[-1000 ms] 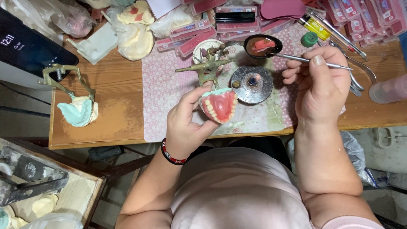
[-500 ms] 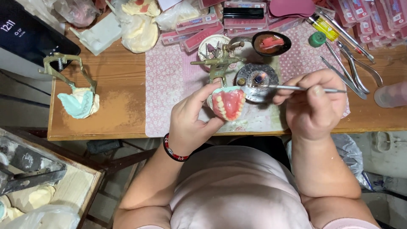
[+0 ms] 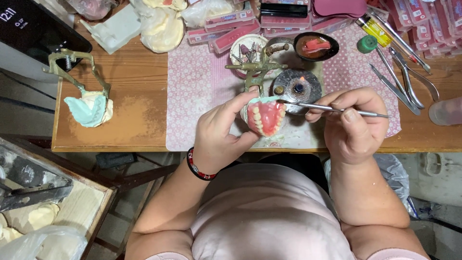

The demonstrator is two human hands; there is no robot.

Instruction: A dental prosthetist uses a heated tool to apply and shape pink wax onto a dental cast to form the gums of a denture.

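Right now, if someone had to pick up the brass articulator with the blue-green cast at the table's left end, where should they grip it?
Probably by the bare upper arms of the brass articulator, coming from above. Those metal bars stand clear of the blue-green cast and give the fingers something rigid to close around; the cast below looks irregular and perhaps fragile.

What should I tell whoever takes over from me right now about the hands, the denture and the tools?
Left hand: holds the pink wax denture over the table's front edge, teeth facing up.
Right hand: grips a thin metal instrument like a pen, its tip at the denture's upper right edge.
Behind them: a small lit burner, a brass articulator and a dark bowl of pink wax, all on the patterned mat.
Done: teeth are set in the wax.
Left: work at the denture's edge looks in progress; how far along cannot be told.
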